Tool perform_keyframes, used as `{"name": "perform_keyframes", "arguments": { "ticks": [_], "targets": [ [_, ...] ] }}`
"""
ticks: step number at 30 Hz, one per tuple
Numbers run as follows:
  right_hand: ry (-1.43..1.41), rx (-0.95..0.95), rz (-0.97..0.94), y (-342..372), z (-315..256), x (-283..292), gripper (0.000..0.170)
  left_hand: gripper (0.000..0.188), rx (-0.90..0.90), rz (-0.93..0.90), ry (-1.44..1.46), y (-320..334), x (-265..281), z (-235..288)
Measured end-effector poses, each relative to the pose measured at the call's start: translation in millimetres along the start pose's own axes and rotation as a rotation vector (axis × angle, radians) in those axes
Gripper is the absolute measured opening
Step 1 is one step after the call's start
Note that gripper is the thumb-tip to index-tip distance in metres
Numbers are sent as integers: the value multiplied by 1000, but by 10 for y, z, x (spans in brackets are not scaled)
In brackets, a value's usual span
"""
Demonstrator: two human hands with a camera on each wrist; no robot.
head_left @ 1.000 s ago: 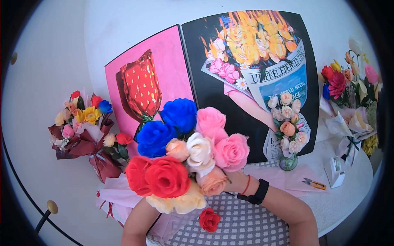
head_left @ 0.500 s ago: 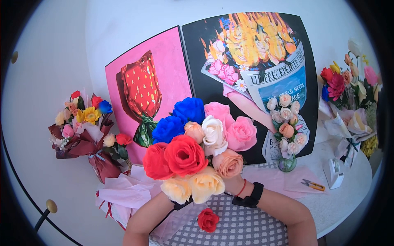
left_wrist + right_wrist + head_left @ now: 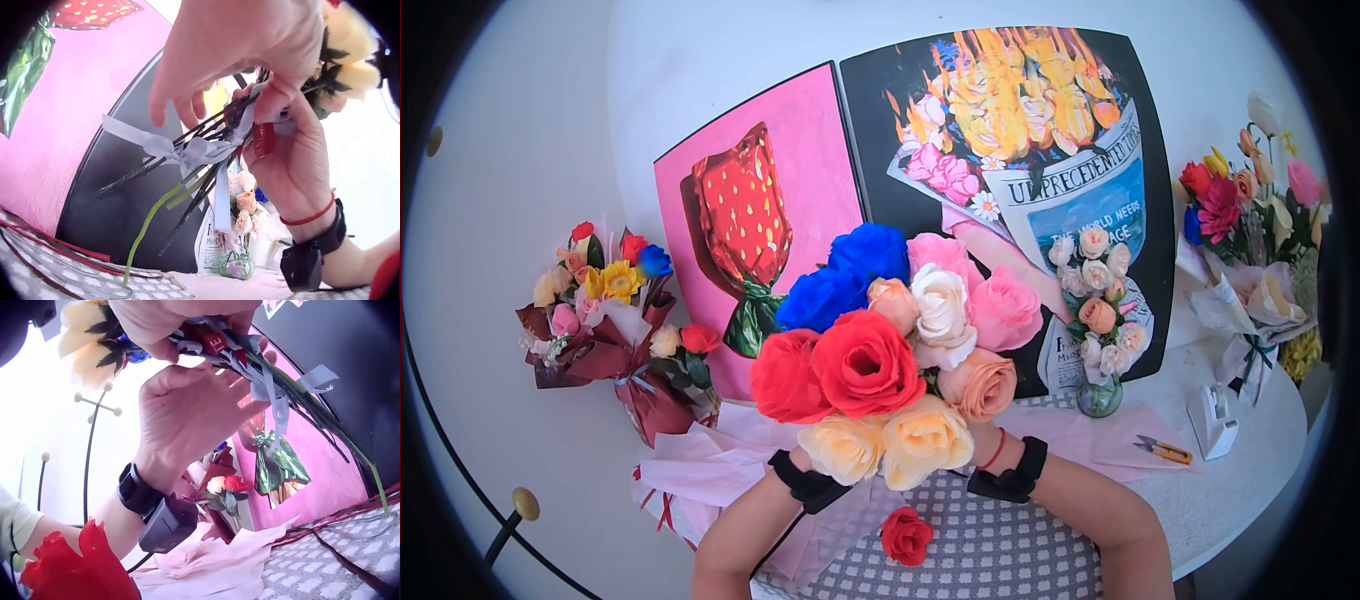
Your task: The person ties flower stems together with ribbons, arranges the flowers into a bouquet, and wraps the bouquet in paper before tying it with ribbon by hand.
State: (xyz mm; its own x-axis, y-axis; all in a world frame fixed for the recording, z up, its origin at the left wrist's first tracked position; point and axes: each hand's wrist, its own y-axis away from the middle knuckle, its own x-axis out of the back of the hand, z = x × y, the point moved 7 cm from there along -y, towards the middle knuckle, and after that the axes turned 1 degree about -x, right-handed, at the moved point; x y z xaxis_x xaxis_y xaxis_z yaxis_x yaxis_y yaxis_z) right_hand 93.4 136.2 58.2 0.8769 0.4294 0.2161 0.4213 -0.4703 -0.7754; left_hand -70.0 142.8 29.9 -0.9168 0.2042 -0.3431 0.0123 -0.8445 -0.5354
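Observation:
My right hand (image 3: 290, 156), with a red string bracelet, grips the stems of a bouquet (image 3: 867, 363) just below the blooms. Red, blue, pink, white, peach and cream roses make up the bunch. Pale grey-blue ribbon (image 3: 206, 152) is knotted around the dark stems, and a small red label (image 3: 215, 342) shows by the grip. One long green stem (image 3: 147, 231) hangs lower than the others. Palm facing the stems, my left hand (image 3: 187, 419) has loosely extended fingers beside the ribbon. A loose red rose (image 3: 907, 537) lies on the checked cloth in front.
Pink wrapping paper (image 3: 715, 465) lies at left, before a maroon-wrapped bouquet (image 3: 635, 375). Two paintings (image 3: 820, 150) stand behind. At right are a glass vase (image 3: 1100, 398) of roses, orange-handled snips (image 3: 1168, 452), a white tape dispenser (image 3: 1215, 420) and another bouquet (image 3: 1270, 290).
The bouquet has swung to the right and slightly up from a leftward tilt. My left wrist, hidden behind the blooms at first, now shows to their lower left.

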Motion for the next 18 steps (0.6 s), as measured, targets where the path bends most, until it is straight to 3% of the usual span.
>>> {"name": "perform_keyframes", "arguments": {
  "ticks": [1, 3, 5, 6, 7, 8, 11, 13, 15, 18],
  "targets": [
    [0, 0, 1, 3, 35, 20, 28, 42, 0, 3, 23, 59, 44, 0],
    [-228, -276, -38, 41, 307, 28, 30, 42, 1, 8, 67, 72, 71, 29],
    [-252, -302, -22, 11, 202, 79, 32, 44, -691, 206, -360, 197, -472, 1123],
    [-275, -328, -6, 2, 176, 99, 33, 43, -907, 198, -439, 287, -756, 1418],
    [-224, -206, 34, -36, 167, 121, 33, 43, -1123, 189, -516, 416, -962, 1600],
    [-223, -207, 34, -36, 204, 115, 33, 43, -1122, 189, -515, 445, -984, 1648],
    [-251, -185, 25, -37, 256, 82, 33, 63, -1495, -109, -929, 752, -1385, 1734],
    [-548, -390, -30, -26, 369, -20, 34, 65, -1397, -197, -1043, 750, -1537, 1729],
    [-490, -320, -36, -31, 138, -15, 33, 65, -1198, -270, -1230, 689, -1620, 1662],
    [-437, -252, -35, -43, 103, 13, 33, 66, -1202, -358, -1320, 653, -1670, 1664]
  ]
}}
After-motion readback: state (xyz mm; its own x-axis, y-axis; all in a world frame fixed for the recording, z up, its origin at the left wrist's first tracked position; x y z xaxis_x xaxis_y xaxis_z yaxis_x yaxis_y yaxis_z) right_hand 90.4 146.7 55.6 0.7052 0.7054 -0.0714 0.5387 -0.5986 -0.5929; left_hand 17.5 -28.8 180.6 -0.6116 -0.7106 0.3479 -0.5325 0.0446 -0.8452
